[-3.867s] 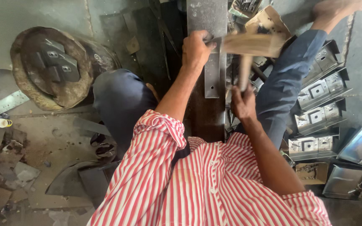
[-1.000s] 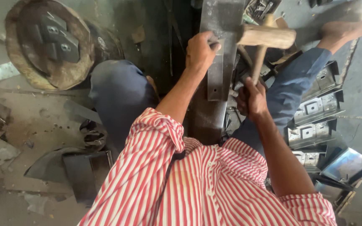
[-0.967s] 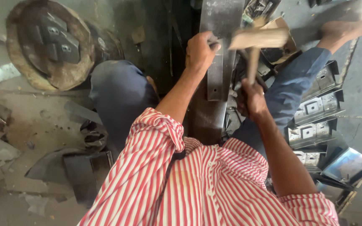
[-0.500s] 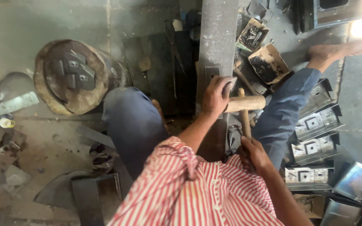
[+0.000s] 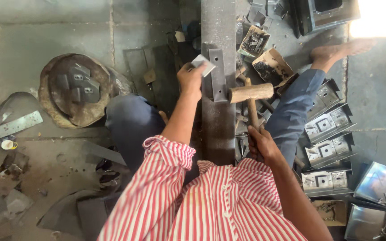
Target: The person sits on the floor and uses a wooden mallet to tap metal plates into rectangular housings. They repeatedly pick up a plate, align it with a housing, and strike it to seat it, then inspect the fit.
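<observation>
The left hand [image 5: 190, 79] sits just above the middle of the frame, its fingers pinched on a small flat piece of grey sheet metal [image 5: 203, 64], pale and roughly square with one corner sticking up to the right; the piece is held at the left edge of a narrow dark metal bracket [image 5: 217, 75] that lies on a long steel beam [image 5: 218, 120] running from the top of the frame down to the person's chest; the right hand [image 5: 261, 143], right of centre and lower, has its fingers wrapped tight around the handle of a wooden mallet [image 5: 250, 93], whose round pale head lies crosswise just right of the bracket, over the beam's right edge; right of the beam the floor is crowded with a small cardboard box of dark parts [image 5: 271, 67] and a row of folded metal trays [image 5: 331, 143] down the right side; left of the beam stands a round rusty pan [image 5: 74, 91] holding grey plates, with bare concrete floor [image 5: 50, 27] in the upper left giving the most open room.
</observation>
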